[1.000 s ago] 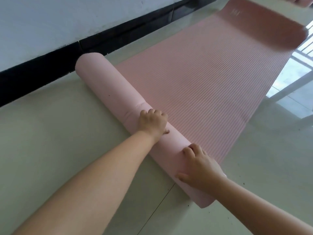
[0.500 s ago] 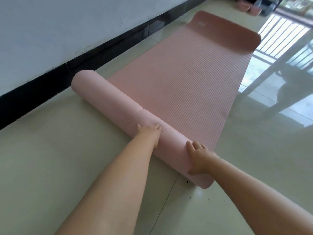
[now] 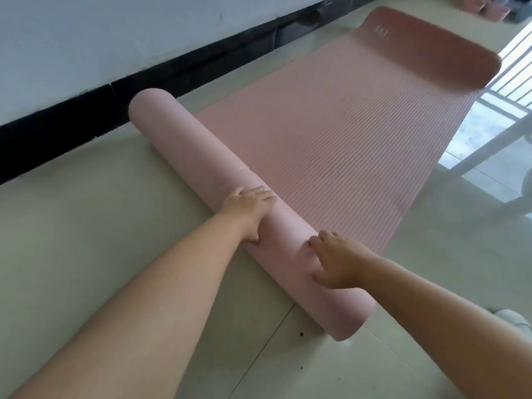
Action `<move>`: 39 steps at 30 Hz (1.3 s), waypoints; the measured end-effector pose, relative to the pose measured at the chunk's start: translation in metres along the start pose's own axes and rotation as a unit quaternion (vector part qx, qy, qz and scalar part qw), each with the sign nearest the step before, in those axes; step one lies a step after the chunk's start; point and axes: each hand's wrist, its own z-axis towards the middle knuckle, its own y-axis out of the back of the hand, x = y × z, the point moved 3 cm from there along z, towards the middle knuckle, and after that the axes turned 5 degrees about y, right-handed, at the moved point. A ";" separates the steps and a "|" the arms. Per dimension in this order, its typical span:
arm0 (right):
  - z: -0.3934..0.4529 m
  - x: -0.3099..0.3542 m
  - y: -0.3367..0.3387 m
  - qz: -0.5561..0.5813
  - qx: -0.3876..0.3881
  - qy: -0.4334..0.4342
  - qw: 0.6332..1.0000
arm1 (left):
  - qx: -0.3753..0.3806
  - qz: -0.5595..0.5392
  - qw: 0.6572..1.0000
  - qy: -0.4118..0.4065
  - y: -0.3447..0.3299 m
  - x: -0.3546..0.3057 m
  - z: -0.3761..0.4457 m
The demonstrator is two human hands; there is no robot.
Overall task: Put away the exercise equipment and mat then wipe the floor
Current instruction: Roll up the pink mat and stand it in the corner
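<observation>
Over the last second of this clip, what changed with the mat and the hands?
Both hands shifted on the roll: the left hand now lies flatter over its top, and the right hand spread its fingers on the near side. The pink mat remains mostly unrolled, and the roll still lies on the floor by the wall.

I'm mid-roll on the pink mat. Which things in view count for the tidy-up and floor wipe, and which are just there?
Part of the job:
- pink mat, partly rolled, both hands on the roll
- left hand
- right hand
- pink items at the far end, too blurred to identify
- floor with dark specks

Just there:
- black skirting
- white wall
</observation>
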 end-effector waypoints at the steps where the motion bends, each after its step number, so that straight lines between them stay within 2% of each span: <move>1: 0.005 -0.008 0.005 -0.011 0.017 0.001 1.000 | -0.029 -0.019 0.999 0.020 0.004 0.002 0.003; 3: 0.014 -0.024 0.013 -0.020 0.042 0.002 0.999 | -0.082 -0.053 0.992 0.079 0.010 0.003 0.007; 6: 0.026 -0.045 0.018 0.007 0.056 0.023 0.998 | -0.091 -0.079 0.979 0.165 0.008 -0.008 0.016; 10: 0.044 -0.089 0.022 0.156 0.072 0.033 0.985 | -0.094 -0.102 0.963 0.230 0.014 -0.035 0.040; 13: 0.056 -0.125 0.024 0.239 0.037 0.067 0.968 | -0.111 -0.116 0.954 0.253 0.025 -0.063 0.069; 16: 0.063 -0.160 0.025 0.280 0.009 0.087 0.956 | -0.100 -0.153 0.959 0.216 0.034 -0.078 0.092; 19: 0.066 -0.189 0.020 0.330 0.060 0.089 0.938 | 0.045 -0.194 0.971 0.129 0.041 -0.079 0.100; 21: 0.070 -0.195 0.020 0.337 0.065 0.115 0.932 | 0.133 -0.138 0.977 0.097 0.043 -0.074 0.103; 25: 0.081 -0.189 0.030 0.358 0.024 0.174 0.917 | 0.215 -0.086 0.968 0.097 0.052 -0.070 0.118; 28: 0.080 -0.182 0.037 0.305 -0.037 0.189 0.933 | 0.207 -0.092 0.968 0.104 0.057 -0.075 0.132; 30: 0.075 -0.182 0.037 0.271 -0.054 0.165 0.947 | 0.187 -0.106 0.971 0.108 0.058 -0.079 0.140; 33: 0.064 -0.182 0.025 0.262 -0.012 0.130 0.956 | 0.166 -0.101 0.974 0.113 0.060 -0.084 0.151; 36: 0.056 -0.179 0.012 0.298 0.047 0.110 0.947 | 0.163 -0.091 0.975 0.122 0.066 -0.086 0.158; 39: 0.059 -0.187 0.017 0.315 0.009 0.123 0.941 | 0.155 -0.104 0.972 0.140 0.070 -0.087 0.156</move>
